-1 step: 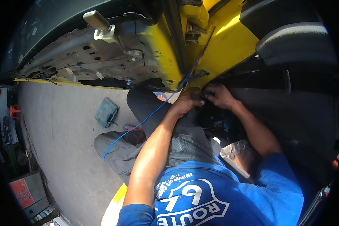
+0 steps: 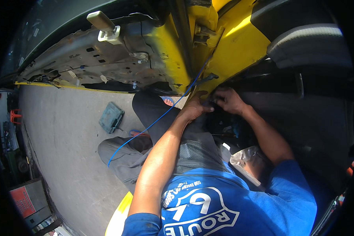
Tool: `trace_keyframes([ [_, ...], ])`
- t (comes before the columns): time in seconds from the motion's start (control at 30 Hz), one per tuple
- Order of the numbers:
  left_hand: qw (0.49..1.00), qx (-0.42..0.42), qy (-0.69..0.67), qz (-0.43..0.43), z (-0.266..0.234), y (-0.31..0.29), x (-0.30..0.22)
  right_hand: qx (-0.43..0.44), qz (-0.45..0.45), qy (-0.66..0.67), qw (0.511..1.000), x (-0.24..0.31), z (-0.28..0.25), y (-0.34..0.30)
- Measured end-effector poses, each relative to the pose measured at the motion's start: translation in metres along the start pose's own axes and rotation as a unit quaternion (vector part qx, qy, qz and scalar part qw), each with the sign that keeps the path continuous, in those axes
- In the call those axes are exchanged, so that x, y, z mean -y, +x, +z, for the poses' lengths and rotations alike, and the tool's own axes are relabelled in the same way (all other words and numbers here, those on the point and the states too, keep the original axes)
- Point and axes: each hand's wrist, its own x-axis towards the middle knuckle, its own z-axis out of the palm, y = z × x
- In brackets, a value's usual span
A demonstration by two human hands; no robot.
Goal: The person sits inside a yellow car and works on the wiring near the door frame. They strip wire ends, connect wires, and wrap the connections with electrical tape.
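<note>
My left hand (image 2: pixel 195 107) and my right hand (image 2: pixel 230 101) are close together at the base of the yellow door pillar (image 2: pixel 236 45). The fingers of both hands are bent and closed. Whatever they grip is small, dark and lost in shadow. A thin blue wire (image 2: pixel 158 117) comes down from the pillar, passes just left of my left hand and trails over my trousers. Above my hands, a short dark piece (image 2: pixel 207 78) sticks out from the pillar's edge.
The open car door (image 2: pixel 94 59) stands at the upper left, its inner metal bare. A beige-and-white handle piece (image 2: pixel 106 27) juts from it. A green case (image 2: pixel 111 117) lies on the concrete floor (image 2: pixel 67 137). A shiny crinkled wrapper (image 2: pixel 246 157) rests beside my right arm.
My left fingers have shifted very slightly. The right hand, the wire and everything around them look the same.
</note>
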Motion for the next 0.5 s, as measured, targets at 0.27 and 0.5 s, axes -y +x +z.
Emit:
trace_keyframes([
  [0.27,0.961,0.001,0.273,-0.041,0.012,0.013,-0.013,0.019,-0.008,-0.061,0.998,0.003,-0.006,0.001],
  [0.5,0.952,-0.006,0.304,-0.019,0.008,0.009,-0.025,0.017,-0.016,-0.117,0.993,0.006,-0.003,-0.005],
])
